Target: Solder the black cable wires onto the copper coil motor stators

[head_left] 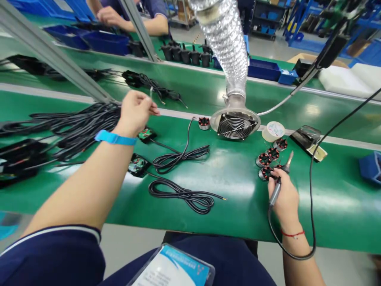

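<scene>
My right hand point(284, 194) is closed around a soldering iron point(275, 193), its tip pointing away from me. The fingertips also reach a small round motor stator point(264, 173) with copper windings. More stators point(263, 159) sit just beyond them. My left hand point(135, 111), with a blue band at the wrist, hovers over the far side of the green bench, fingers pinched together. Whatever they may hold is too small to see. Below that hand lie two black housings with green circuit boards point(137, 164), each with a coiled black cable point(181, 194).
A fume hood with a fan grille point(235, 127) hangs from a foil duct. A white roll point(273, 131) and a sponge tray point(318, 153) stand at right. Bundled black cables point(89, 123) cover the left. Across the line, a co-worker's hands point(111, 18) are visible.
</scene>
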### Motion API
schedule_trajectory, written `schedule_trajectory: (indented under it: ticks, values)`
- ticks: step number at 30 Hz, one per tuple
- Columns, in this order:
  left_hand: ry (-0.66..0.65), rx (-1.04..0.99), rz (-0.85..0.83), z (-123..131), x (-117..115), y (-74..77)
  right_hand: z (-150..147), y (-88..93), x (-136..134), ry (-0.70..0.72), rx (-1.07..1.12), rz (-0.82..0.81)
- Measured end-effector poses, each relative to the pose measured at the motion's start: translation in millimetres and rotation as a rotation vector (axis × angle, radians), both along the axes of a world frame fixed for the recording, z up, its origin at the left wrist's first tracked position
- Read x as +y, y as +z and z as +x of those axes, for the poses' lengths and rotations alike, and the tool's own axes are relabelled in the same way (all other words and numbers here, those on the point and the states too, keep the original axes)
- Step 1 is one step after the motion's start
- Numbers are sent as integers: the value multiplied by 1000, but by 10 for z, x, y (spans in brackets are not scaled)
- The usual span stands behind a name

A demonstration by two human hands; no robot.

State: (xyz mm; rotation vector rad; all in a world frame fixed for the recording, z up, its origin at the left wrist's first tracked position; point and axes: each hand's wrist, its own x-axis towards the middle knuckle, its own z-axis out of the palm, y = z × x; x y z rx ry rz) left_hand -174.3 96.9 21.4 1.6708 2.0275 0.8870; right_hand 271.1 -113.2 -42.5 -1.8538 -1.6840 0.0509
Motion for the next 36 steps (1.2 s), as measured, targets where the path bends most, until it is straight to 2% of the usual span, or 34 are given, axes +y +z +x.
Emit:
schedule_trajectory:
  ticks: [2, 5, 8, 11, 14, 17, 19, 22, 24, 27, 29, 32, 36]
  values:
    - [-77, -330, -6, 277, -239, 78, -59, -33, 19, 47, -80, -13]
    - [-390, -600, -397, 738, -709, 69, -172, -65, 33, 169, -126, 30]
    - [-610, -670, -720, 1128, -1098, -62, -323, -33, 32, 352, -133, 4]
    - [-692, -659, -821, 1408, -1272, -183, -458, 47, 29, 550, -162, -36]
    - [-720, -540, -722, 1592, -1284, -216, -518, 131, 36, 617, -150, -7]
    - [-756, -425, -597, 1701, -1245, -203, -496, 191, 61, 539, -72, 43]
    - [-756, -399, -576, 1737, -1224, -204, -438, 213, 80, 483, -35, 50]
    - [-746, -474, -612, 1739, -1206, -232, -264, 222, 87, 409, 19, 21]
    - [-723, -569, -675, 1713, -1198, -256, -93, 228, 62, 311, 92, 16]
    - [-674, -689, -799, 1669, -1189, -270, 169, 257, -27, 174, 197, 53]
    - [-657, -739, -843, 1659, -1182, -263, 280, 284, -102, 139, 230, 61]
    - [-659, -783, -866, 1675, -1164, -247, 292, 300, -182, 142, 225, 18]
    - [-675, -779, -864, 1699, -1078, -213, 133, 248, -135, 188, 114, -26]
